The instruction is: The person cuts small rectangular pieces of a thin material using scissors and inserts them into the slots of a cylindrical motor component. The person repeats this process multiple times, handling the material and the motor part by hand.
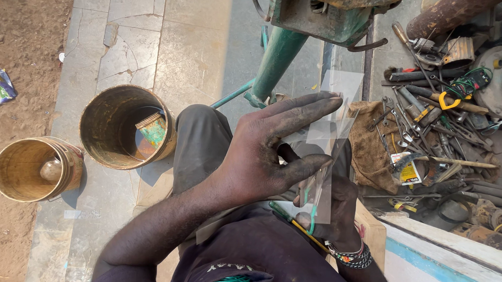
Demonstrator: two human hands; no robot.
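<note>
Landmark: the green post (277,58) at top centre. Far left of it, on bare soil, a small brass-coloured tin (36,168) lies on its side. Nearer the post, on cracked paving, a larger rusty tin (126,126) stands open, with a smaller green-stained can inside.

Directly below the post, the left hand (267,152) is soiled black, fingers spread, thumb pinching the edge of a clear plastic sheet (332,121). The sheet stands upright from the lap towards the post's base. Below and slightly right, the right hand (337,208), wearing a beaded wristband, is closed around the sheet's lower end together with green wire (313,212) and a thin yellow-handled tool.

Right of the post, a brown rag (373,145) lies just beside a dense heap of spanners (429,130) and scrap parts.
</note>
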